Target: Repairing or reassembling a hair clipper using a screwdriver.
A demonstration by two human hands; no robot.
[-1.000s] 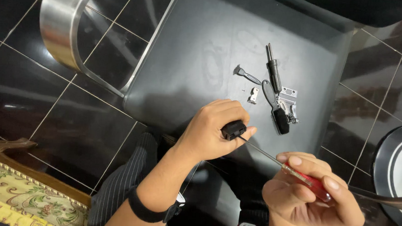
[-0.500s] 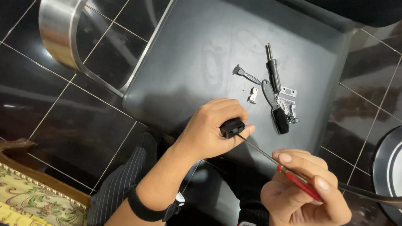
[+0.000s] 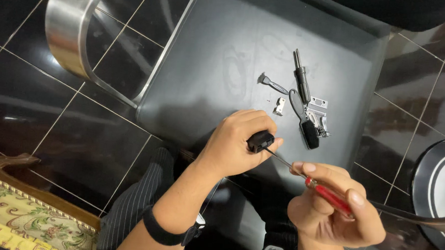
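The small black part (image 3: 260,140) sits in the left hand (image 3: 234,143), just above the near edge of the dark counter (image 3: 221,54). The left grip is closed around it, thumb and fingers pinching it, likely so it cannot wobble while the tool pokes it. Its open end faces right, toward the tool. To the right of the part, the thin screwdriver (image 3: 325,194) has its metal tip touching the part. Its long line runs from the part down and to the right, ending in a red handle. The right hand (image 3: 337,209) is closed around that handle, near the counter's near right corner. Farther back on the counter, past the part, lie loose pieces (image 3: 304,106): a black stick, a tiny brush, and shiny metal bits. They lie close by, easy to reach.
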